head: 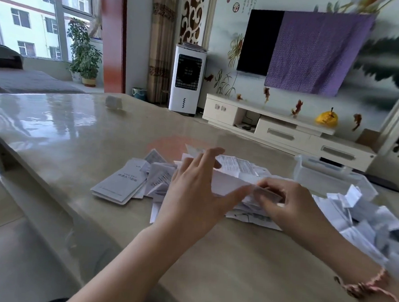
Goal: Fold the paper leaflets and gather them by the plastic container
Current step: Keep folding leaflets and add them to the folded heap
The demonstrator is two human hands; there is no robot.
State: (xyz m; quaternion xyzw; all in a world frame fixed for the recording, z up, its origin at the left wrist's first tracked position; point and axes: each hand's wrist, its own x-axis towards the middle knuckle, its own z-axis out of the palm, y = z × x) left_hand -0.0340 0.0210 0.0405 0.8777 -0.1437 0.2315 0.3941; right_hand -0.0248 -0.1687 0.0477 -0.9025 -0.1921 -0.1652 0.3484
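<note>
Now, starting at the left of the glossy beige table [55,123], you have a flat white folded booklet with grey printed lines [119,183]. It lies at the left edge of the loose heap of white paper leaflets [235,167], probably put aside because it needs no more folding.

Next comes your left hand [193,192]. Its fingers are straight and spread, and they press down on the long white leaflet [227,183] in the middle of the heap; the thumb reaches toward the right. I think the hand is laid flat like this to keep the sheet steady while the crease is made.

Just beside it, your right hand [288,203] has the fingers curled, and they pinch the right end of the same leaflet, so this hand seems to be turning the edge over. A pink braided cord [368,283] is around its wrist.

Further right stands the clear plastic container [332,177], behind a second pile of crumpled white folded papers [365,219] that lies against its front side; this looks like the gathering place.

Some things are hard to see. Your hands cover the fold line, so I cannot tell how far the fold is done. The right pile is cut off by the picture edge and blurred, and the inside of the container is not clear. The small white object [114,102] far on the table cannot be identified.
</note>
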